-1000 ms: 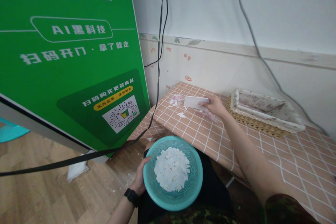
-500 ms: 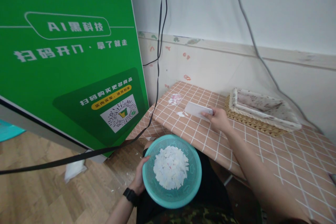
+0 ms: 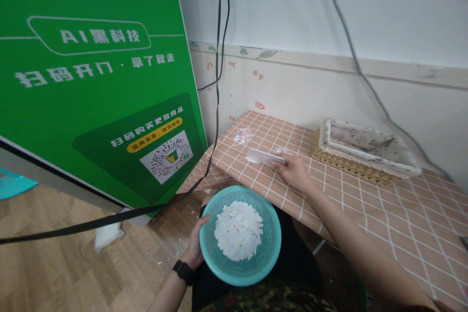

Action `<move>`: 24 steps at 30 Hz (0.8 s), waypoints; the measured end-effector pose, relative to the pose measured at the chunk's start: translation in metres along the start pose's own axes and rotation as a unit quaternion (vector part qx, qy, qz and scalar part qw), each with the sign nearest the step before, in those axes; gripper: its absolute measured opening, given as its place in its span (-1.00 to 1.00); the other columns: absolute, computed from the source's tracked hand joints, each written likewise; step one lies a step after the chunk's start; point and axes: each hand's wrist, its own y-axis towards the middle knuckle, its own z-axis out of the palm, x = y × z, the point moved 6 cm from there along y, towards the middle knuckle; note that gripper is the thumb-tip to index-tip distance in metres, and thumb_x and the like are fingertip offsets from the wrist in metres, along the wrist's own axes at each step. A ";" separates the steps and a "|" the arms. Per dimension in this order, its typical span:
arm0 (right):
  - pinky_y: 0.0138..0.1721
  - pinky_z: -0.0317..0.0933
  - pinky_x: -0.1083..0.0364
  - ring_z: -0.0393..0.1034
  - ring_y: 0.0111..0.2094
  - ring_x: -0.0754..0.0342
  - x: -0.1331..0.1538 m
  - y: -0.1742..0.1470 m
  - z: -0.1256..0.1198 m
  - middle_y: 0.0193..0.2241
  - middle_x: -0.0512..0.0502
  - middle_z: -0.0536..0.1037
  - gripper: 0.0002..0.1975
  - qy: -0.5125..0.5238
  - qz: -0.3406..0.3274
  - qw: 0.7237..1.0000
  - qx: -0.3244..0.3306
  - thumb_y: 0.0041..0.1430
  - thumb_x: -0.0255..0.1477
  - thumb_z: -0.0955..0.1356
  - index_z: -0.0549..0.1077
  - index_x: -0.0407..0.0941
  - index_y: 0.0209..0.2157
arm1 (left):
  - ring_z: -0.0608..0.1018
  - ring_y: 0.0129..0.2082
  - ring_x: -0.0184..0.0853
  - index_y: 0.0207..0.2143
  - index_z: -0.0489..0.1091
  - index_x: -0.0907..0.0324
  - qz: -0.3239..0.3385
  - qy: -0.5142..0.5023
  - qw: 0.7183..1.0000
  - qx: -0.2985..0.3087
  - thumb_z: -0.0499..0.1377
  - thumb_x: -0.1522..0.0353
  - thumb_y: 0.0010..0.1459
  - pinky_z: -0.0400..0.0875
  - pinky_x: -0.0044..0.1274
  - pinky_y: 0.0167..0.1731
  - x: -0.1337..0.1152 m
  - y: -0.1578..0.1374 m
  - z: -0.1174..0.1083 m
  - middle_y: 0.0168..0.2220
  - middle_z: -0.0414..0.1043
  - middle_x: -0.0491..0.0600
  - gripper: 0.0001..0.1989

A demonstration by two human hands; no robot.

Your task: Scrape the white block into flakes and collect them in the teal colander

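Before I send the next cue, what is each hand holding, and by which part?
The left hand holds the teal basket by its rim's left side; the right hand grips the white slab at its right end.

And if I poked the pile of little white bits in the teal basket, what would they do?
The white bits look thin and flat, so they're probably very light. They're heaped loosely, so a poke would likely make some slide down. The teal basket has sides all round, so a gentle push probably wouldn't spill them.
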 end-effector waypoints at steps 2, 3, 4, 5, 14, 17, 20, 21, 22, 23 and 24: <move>-0.45 0.12 0.12 0.31 -0.53 0.08 0.000 -0.001 -0.003 -0.50 -0.05 0.52 -0.77 -0.002 0.007 1.000 -0.008 0.14 -0.30 0.26 0.50 -0.11 -0.35 | 0.55 -0.47 -0.24 -0.34 0.47 0.28 -0.004 0.002 1.000 -0.005 0.18 0.26 0.02 0.41 -0.43 -0.34 0.000 -0.001 0.001 -0.44 0.56 0.04 -0.74; -0.47 0.11 0.12 0.30 -0.54 0.09 0.000 -0.002 -0.004 -0.52 -0.04 0.51 -0.77 -0.002 0.009 1.000 -0.009 0.14 -0.30 0.27 0.49 -0.12 -0.35 | 0.55 -0.47 -0.24 -0.34 0.47 0.29 -0.006 0.003 1.000 -0.006 0.18 0.25 0.02 0.40 -0.44 -0.34 0.000 -0.002 0.002 -0.45 0.56 0.04 -0.74; -0.47 0.11 0.12 0.29 -0.55 0.10 0.000 -0.002 -0.004 -0.54 -0.03 0.50 -0.78 -0.002 0.009 1.000 -0.006 0.13 -0.30 0.27 0.49 -0.12 -0.36 | 0.55 -0.47 -0.24 -0.35 0.47 0.28 -0.008 0.004 1.000 -0.007 0.18 0.25 0.02 0.40 -0.44 -0.35 0.000 -0.003 0.004 -0.45 0.56 0.04 -0.74; -0.48 0.11 0.13 0.28 -0.55 0.10 0.000 -0.001 -0.004 -0.54 -0.03 0.50 -0.78 -0.002 0.008 1.000 0.000 0.13 -0.30 0.27 0.49 -0.12 -0.36 | 0.54 -0.48 -0.25 -0.37 0.47 0.28 -0.008 0.004 1.000 -0.009 0.18 0.25 0.02 0.40 -0.45 -0.36 0.000 -0.004 0.005 -0.46 0.55 0.03 -0.75; -0.56 0.07 0.15 0.27 -0.57 0.10 -0.030 0.019 -0.006 -0.57 -0.04 0.47 -0.69 0.026 0.069 0.997 0.001 0.05 -0.18 0.31 0.45 -0.17 -0.40 | 0.52 -0.53 -0.28 -0.42 0.48 0.27 -0.007 0.011 0.999 -0.039 0.21 0.29 -0.01 0.39 -0.48 -0.43 0.002 -0.010 0.010 -0.51 0.54 0.00 -0.81; -0.55 0.09 0.15 0.29 -0.55 0.10 -0.034 0.025 -0.006 -0.54 -0.05 0.49 -0.69 0.068 0.081 0.994 -0.020 0.05 -0.18 0.31 0.45 -0.17 -0.39 | 0.52 -0.51 -0.25 -0.40 0.49 0.30 -0.029 0.017 0.999 -0.035 0.19 0.26 0.00 0.39 -0.45 -0.41 0.004 -0.011 0.013 -0.49 0.54 0.04 -0.75; -0.54 0.09 0.14 0.29 -0.55 0.10 -0.028 0.028 -0.003 -0.55 -0.04 0.48 -0.71 0.057 0.070 0.996 -0.010 0.08 -0.20 0.30 0.45 -0.16 -0.42 | 0.53 -0.50 -0.26 -0.39 0.49 0.31 -0.046 0.020 0.997 -0.053 0.19 0.28 -0.01 0.39 -0.44 -0.38 0.000 -0.016 0.017 -0.46 0.55 0.05 -0.76; -0.54 0.09 0.14 0.28 -0.55 0.10 -0.026 0.027 -0.002 -0.56 -0.03 0.47 -0.72 0.048 0.066 0.997 0.001 0.08 -0.21 0.29 0.45 -0.15 -0.42 | 0.52 -0.52 -0.27 -0.40 0.49 0.30 -0.044 0.024 0.997 -0.065 0.20 0.29 -0.02 0.39 -0.45 -0.39 -0.004 -0.018 0.018 -0.46 0.55 0.04 -0.78; -0.54 0.08 0.14 0.28 -0.56 0.11 -0.024 0.026 -0.002 -0.57 -0.02 0.46 -0.73 0.042 0.062 0.997 0.012 0.09 -0.22 0.29 0.45 -0.15 -0.42 | 0.51 -0.54 -0.28 -0.41 0.49 0.28 -0.039 0.031 0.996 -0.078 0.21 0.30 -0.03 0.38 -0.45 -0.42 -0.008 -0.021 0.020 -0.46 0.55 0.03 -0.80; -0.53 0.09 0.14 0.28 -0.56 0.11 -0.022 0.025 -0.003 -0.57 -0.02 0.46 -0.73 0.037 0.059 0.997 0.021 0.10 -0.22 0.29 0.46 -0.14 -0.41 | 0.50 -0.56 -0.28 -0.42 0.49 0.27 -0.036 0.039 0.995 -0.089 0.21 0.31 -0.04 0.38 -0.46 -0.45 -0.013 -0.023 0.021 -0.47 0.55 0.02 -0.81; -0.53 0.09 0.13 0.28 -0.56 0.11 -0.022 0.023 -0.004 -0.57 -0.02 0.47 -0.73 0.035 0.056 0.997 0.027 0.10 -0.23 0.28 0.46 -0.14 -0.41 | 0.50 -0.57 -0.29 -0.43 0.49 0.26 -0.034 0.044 0.994 -0.097 0.22 0.31 -0.04 0.37 -0.46 -0.47 -0.017 -0.026 0.023 -0.49 0.55 0.01 -0.82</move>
